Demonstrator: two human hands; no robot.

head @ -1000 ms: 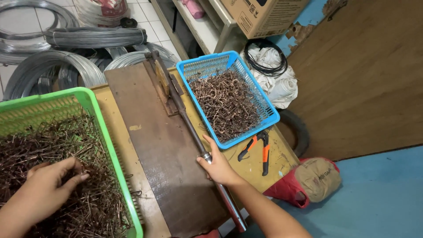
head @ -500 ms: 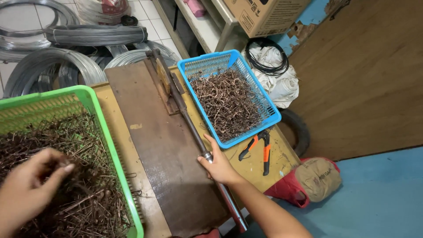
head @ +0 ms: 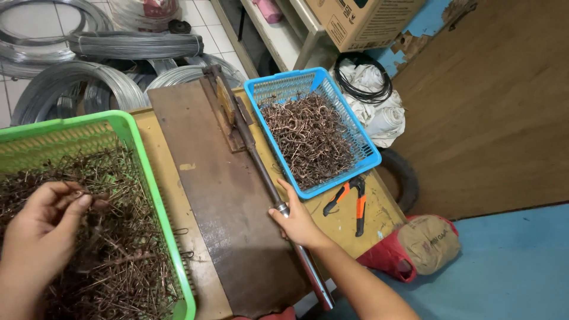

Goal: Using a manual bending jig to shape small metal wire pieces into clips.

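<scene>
Holding the long metal lever (head: 269,184), the right hand (head: 298,220) is wrapped round it near the low end. Lever lies on the dark board (head: 222,213) on the counter (head: 349,219), long way running from the far hinge down toward the person, tilted a bit right. Left hand (head: 41,234) pinches thin brown wire bits (head: 112,249) in the green basket (head: 155,195). Blue basket (head: 367,151) w/ bent wire sits just right of the lever. Orange pliers (head: 349,198) lie near it.
</scene>
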